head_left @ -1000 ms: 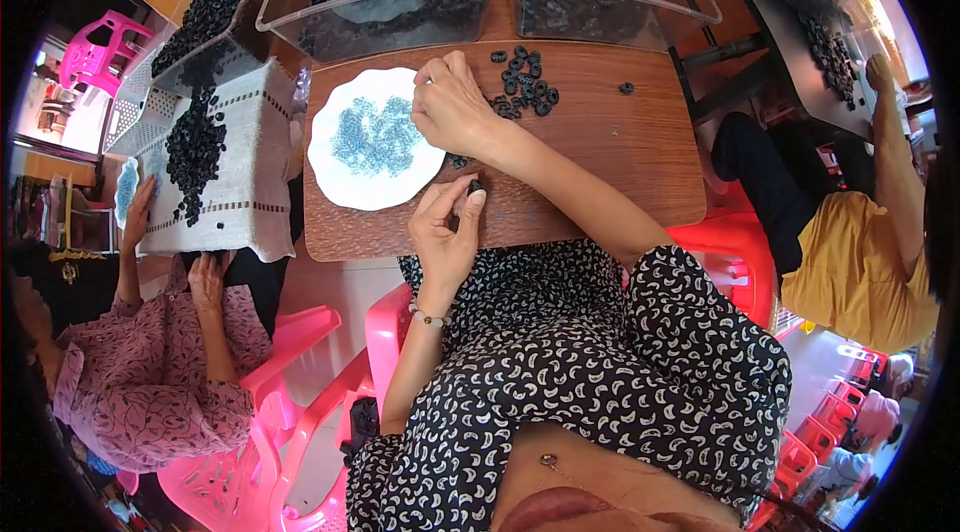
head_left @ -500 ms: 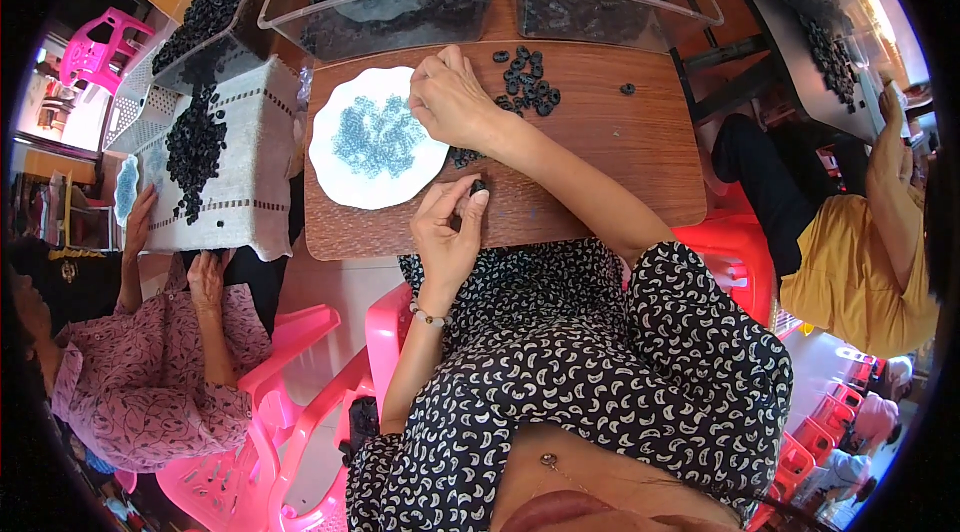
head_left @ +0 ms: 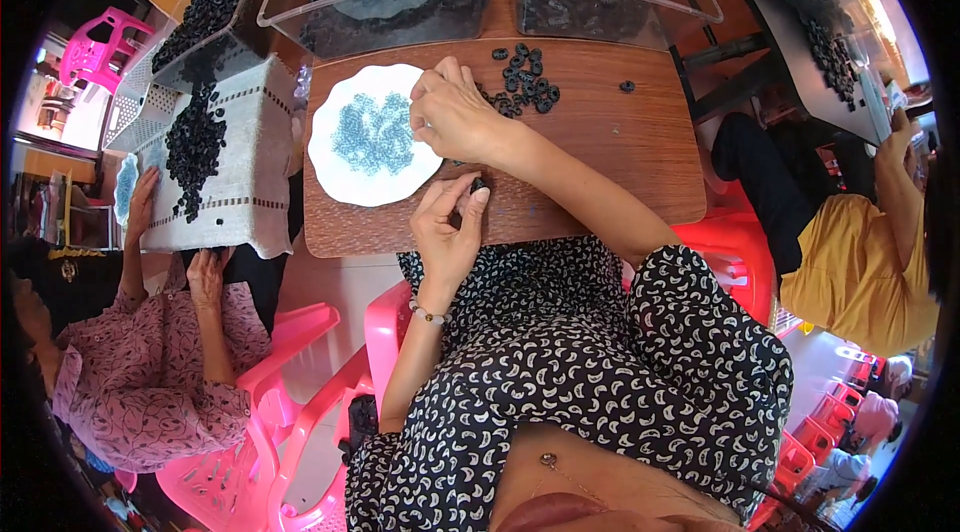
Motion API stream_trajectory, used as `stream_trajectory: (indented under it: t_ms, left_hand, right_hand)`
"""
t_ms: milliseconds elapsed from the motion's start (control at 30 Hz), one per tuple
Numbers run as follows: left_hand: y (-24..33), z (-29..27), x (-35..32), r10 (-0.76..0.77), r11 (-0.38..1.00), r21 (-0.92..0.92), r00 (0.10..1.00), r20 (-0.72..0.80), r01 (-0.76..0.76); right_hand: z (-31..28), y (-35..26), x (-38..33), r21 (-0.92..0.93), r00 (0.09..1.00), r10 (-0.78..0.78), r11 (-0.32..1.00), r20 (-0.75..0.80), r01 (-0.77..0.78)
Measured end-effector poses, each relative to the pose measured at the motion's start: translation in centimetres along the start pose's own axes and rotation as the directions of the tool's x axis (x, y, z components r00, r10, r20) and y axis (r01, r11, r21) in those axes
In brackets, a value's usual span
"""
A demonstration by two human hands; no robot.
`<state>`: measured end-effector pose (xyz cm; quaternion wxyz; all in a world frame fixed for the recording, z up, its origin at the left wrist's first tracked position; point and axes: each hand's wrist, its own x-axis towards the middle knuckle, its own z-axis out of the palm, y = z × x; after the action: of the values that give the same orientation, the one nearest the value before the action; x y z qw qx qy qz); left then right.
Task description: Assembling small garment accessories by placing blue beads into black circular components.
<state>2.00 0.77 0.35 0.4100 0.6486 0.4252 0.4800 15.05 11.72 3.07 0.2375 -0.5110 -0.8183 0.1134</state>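
My left hand (head_left: 446, 230) pinches a small black plastic part (head_left: 479, 186) between thumb and forefinger, close to the near edge of the wooden table (head_left: 600, 167). Reaching across, my right hand (head_left: 462, 119) hangs over the right rim of a white scalloped plate (head_left: 332, 177). Its fingers are drawn together at the edge of the small clear-bluish beads (head_left: 375, 135) heaped on that plate; whatever they hold is too small or hidden. Beyond my right wrist lie several loose black ring-like parts (head_left: 522, 79), some of them covered by the hand.
Clear plastic bins (head_left: 400, 27) full of black parts line the table's far side. At the left, a person in a patterned shirt (head_left: 150, 382) works at a cloth-covered table (head_left: 255, 152) with black parts. Someone in yellow (head_left: 850, 272) sits at the right. A pink chair (head_left: 300, 432) stands beside me.
My right hand has lowered slightly toward the near side, its fingertips now at the beads' right edge. The left hand keeps its place with the black part.
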Motion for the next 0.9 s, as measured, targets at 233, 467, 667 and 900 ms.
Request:
stream_trajectory:
  t_ms: [233,467,667,900]
  left_hand:
    - [0.0,0.1,-0.1,-0.022,1.000,0.001,1.000,-0.021,0.022]
    - [-0.4,0.0,-0.2,0.004,1.000,0.013,0.999,-0.033,-0.003]
    - [-0.6,-0.2,-0.2,-0.268,0.887,-0.394,0.963,-0.017,0.240]
    - [1.2,-1.6,1.1,-0.227,0.907,-0.386,0.967,-0.114,0.167]
  right_hand:
    - [0.8,0.1,-0.3,-0.066,1.000,-0.019,0.998,0.018,0.020]
    - [0.1,0.7,-0.7,0.068,0.997,0.037,0.997,-0.072,-0.032]
    - [-2.4,0.7,-1.0,0.291,0.998,0.042,0.955,0.039,-0.051]
    - [-3.2,0.8,-1.7,0.716,0.984,0.094,0.676,0.153,-0.176]
